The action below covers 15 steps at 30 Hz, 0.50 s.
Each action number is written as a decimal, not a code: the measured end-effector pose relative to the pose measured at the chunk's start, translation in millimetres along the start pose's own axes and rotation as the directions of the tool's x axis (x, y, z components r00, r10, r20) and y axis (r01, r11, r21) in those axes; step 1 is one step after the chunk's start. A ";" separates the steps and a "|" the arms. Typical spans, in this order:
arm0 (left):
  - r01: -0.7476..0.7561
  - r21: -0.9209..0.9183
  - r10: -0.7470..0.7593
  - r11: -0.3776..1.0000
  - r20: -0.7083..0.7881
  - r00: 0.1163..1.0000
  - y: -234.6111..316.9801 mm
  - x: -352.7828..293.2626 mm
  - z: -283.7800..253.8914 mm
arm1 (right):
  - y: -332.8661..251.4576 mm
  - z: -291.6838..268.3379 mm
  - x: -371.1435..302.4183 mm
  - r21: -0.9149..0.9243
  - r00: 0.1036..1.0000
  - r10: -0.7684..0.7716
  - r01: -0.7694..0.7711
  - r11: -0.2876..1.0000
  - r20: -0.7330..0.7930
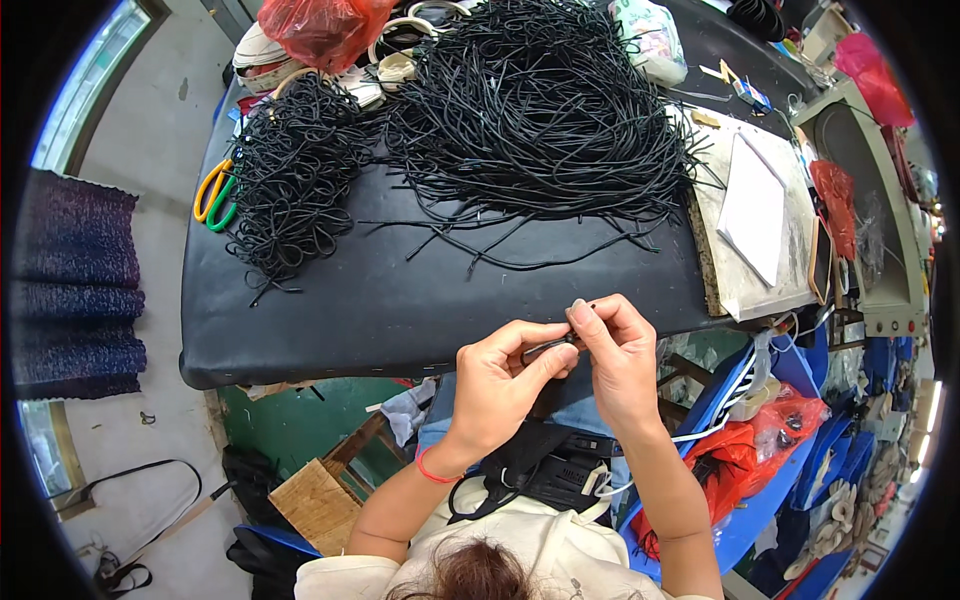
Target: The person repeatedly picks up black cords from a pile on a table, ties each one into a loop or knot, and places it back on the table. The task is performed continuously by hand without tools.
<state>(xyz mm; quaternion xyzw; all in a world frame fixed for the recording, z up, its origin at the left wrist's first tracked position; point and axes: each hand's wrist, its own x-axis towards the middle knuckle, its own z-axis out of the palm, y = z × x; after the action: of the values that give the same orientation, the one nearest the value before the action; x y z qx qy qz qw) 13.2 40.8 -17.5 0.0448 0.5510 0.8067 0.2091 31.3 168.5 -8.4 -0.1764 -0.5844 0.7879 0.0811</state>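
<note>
My left hand (500, 378) and my right hand (622, 362) meet just over the front edge of the black table (420, 335). Both are closed in a pinch on a short visible bit of black cord (545, 349); most of it is hidden by the fingers. Beyond my hands lies a big coiled heap of black cords (545, 120), with several loose ends trailing toward me. To its left is a smaller pile of looped, knotted-looking black cords (300, 175).
Scissors with orange and green handles (214, 196) stick out beside the left pile. A red plastic bag (325, 28) sits at the back left. On the right are a pale board (710, 240) with a white sheet (755, 210) and a blue bin (735, 515) holding red bags.
</note>
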 end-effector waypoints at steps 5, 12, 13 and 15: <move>0.001 -0.035 -0.001 0.999 0.020 1.000 -1.9 -1.9 0.5 | 0.3 0.1 5.4 -0.005 0.999 -0.009 0.009 1.000 -0.035; -0.019 0.022 0.020 1.000 -0.019 1.000 -7.7 -8.0 3.3 | -0.8 7.6 9.4 -0.191 0.995 -0.052 0.035 0.981 -0.082; -0.017 0.013 0.018 1.000 -0.011 1.000 -8.7 -7.7 0.3 | -1.6 11.3 7.7 -0.272 0.993 -0.080 0.052 0.961 -0.093; 0.013 -0.052 -0.012 0.999 0.027 1.000 -2.5 -5.8 -3.4 | -3.0 13.1 4.2 -0.259 0.988 -0.135 0.113 0.959 -0.069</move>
<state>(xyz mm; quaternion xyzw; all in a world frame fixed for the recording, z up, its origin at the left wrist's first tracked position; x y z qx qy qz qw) 18.1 36.3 -20.2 0.0465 0.5272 0.8188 0.2225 22.3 159.1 -2.9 -0.1823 -0.6863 0.6916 0.1321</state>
